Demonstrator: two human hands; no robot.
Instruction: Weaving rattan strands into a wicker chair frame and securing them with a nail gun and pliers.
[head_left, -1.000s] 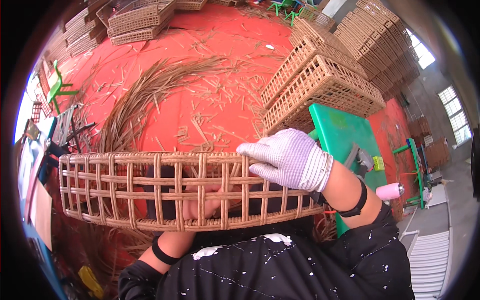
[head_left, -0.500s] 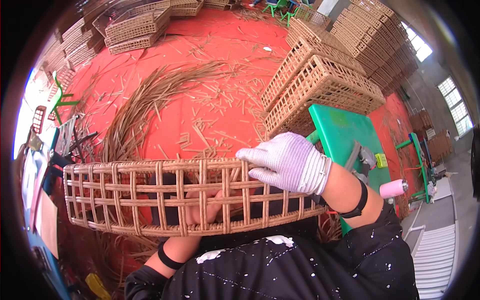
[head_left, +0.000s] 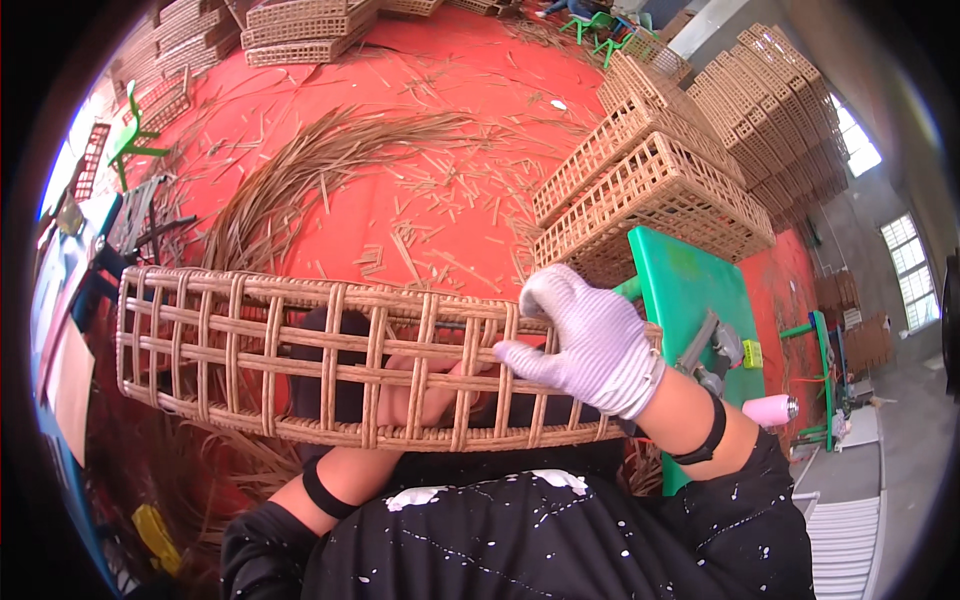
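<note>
In the head camera's view, I'm looking at a woven basket held crosswise in front of the person, its open lattice side facing up towards the head and its long length running from the far left to the right hand. That hand wears a pale lilac-and-white glove and lies over the basket's right end, thumb and forefinger parted in a wide curve around the latticework rather than pinched together; I can't see it closed on any strand. The left hand is bare and sits behind the lattice, crossed by its bars, so I cannot tell how far its fingers are open or what they hold. A black band circles the left forearm.

Beyond the basket, a sweep of long brown strands curves over the red floor, with short cut pieces scattered nearby. Stacked baskets stand past the right hand. Just beside that hand is a green table with a grey tool and a small yellow-green box, and a pink cylinder shows near its edge
</note>
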